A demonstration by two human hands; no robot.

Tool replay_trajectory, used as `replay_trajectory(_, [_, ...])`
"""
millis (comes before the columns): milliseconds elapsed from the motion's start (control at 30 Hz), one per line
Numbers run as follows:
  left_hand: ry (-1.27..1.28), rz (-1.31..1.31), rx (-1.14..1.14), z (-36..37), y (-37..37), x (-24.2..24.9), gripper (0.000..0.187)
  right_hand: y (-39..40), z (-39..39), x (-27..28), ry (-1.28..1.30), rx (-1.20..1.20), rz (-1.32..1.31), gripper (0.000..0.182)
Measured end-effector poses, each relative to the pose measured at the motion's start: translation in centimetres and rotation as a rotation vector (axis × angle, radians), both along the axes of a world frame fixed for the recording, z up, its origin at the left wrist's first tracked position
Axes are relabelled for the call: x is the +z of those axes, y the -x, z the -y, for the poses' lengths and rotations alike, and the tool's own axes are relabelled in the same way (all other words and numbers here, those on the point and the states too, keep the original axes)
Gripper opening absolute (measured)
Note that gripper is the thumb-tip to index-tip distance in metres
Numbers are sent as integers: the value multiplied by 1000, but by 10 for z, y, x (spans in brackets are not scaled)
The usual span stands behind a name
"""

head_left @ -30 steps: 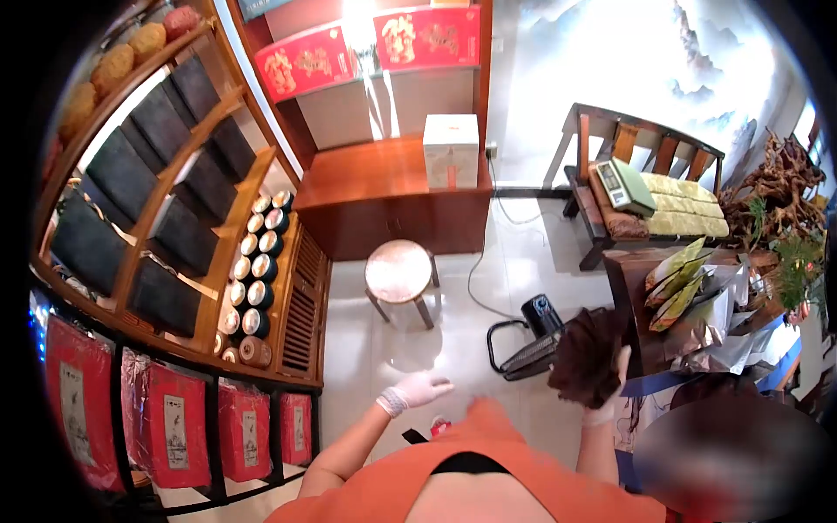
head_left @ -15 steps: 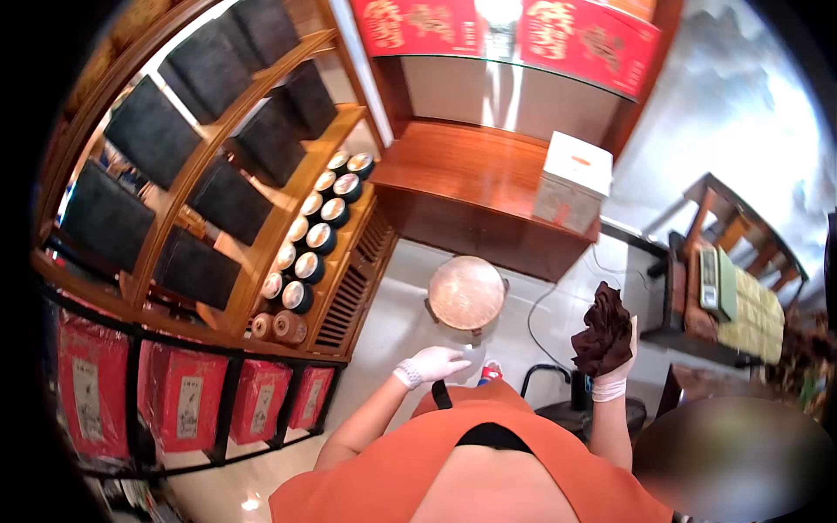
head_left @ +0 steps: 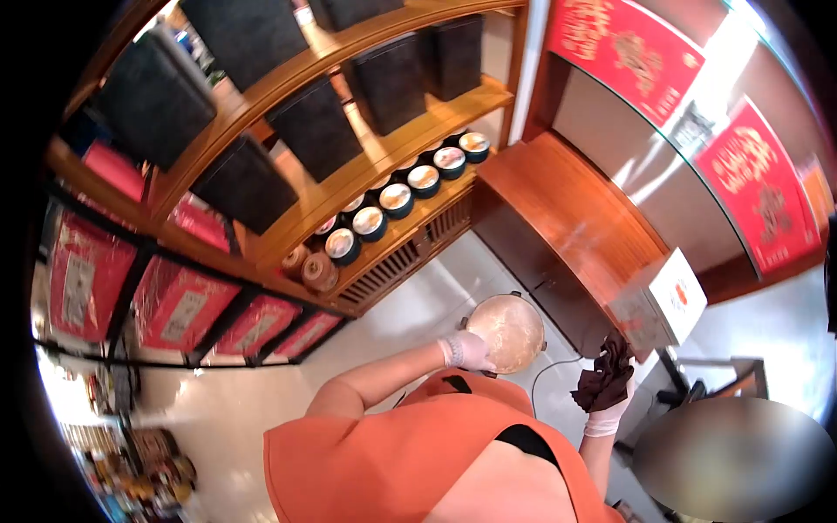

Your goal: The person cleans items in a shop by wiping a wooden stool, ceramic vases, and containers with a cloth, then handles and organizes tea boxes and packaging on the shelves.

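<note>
A crumpled dark brown cloth [head_left: 603, 375] hangs in my right hand [head_left: 615, 413], which wears a white glove and is closed around it. My left hand [head_left: 471, 350], also gloved in white, has its fingers stretched out and holds nothing. It overlaps the near left edge of a round stool [head_left: 510, 329] with a pale, worn top. Just beyond the cloth, a white and grey box [head_left: 658, 301] sits at the end of a reddish wooden cabinet [head_left: 567, 205].
To the left rises a wooden shelf [head_left: 384, 144] with black cases and several round tins [head_left: 396, 200]. Red wrapped boxes [head_left: 183, 305] line a black rack at far left. A cable [head_left: 545, 373] runs over the floor beside the stool. Red gift boxes [head_left: 632, 52] stand on the glass shelf.
My view has turned and shifted left, so the shelves loom larger. My left hand has moved from short of the stool to overlapping its edge. The cloth is still in my right hand.
</note>
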State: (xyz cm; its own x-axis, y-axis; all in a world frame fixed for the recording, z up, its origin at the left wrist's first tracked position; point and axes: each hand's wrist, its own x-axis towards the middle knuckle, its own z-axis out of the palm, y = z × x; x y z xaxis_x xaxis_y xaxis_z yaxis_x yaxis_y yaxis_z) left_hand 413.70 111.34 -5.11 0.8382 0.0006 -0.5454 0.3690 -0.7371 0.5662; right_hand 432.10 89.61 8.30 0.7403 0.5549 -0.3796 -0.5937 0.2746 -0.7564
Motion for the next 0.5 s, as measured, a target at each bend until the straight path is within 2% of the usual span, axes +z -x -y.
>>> replay_trajectory(100, [-91, -70, 89, -16, -14, 54, 52, -36, -11, -27, -80, 204, -57, 50])
replay_trajectory(133, [-112, -90, 102, -21, -19, 59, 49, -39, -24, -21, -127, 210, -132, 52])
replay_trajectory(167, [-87, 40, 160, -21, -20, 49, 51, -43, -35, -11, -174, 212, -206, 55])
replay_trajectory(200, [-80, 35, 159, -20, -25, 44, 52, -49, -43, -6, -216, 212, -281, 57])
replay_trajectory(233, [-73, 32, 157, -17, -32, 39, 53, -66, -44, -20, -259, 331, -166, 63])
replay_trajectory(267, [-68, 30, 156, -14, -39, 34, 53, -74, -44, -22, -240, 321, -214, 64])
replay_trajectory(300, [-49, 63, 55, -12, -45, 40, 54, -80, -52, -14, -233, 315, -258, 65])
replay_trajectory(333, [-66, -24, 101, -7, -55, 49, 52, -87, -61, -10, -234, 314, -304, 66])
replay_trajectory(367, [-84, -25, 126, 0, -64, 33, 53, -104, -63, -17, -289, 328, -441, 68])
replay_trajectory(400, [-97, -25, 147, 2, -75, 41, 53, -112, -67, -11, -228, 354, -361, 66])
replay_trajectory(467, [-77, 42, 187, 2, -95, 56, 50, -144, -64, -26, -257, 553, -278, 61])
replay_trajectory(500, [-64, 84, 175, 2, -110, 76, 49, -159, -61, -24, -329, 632, -388, 56])
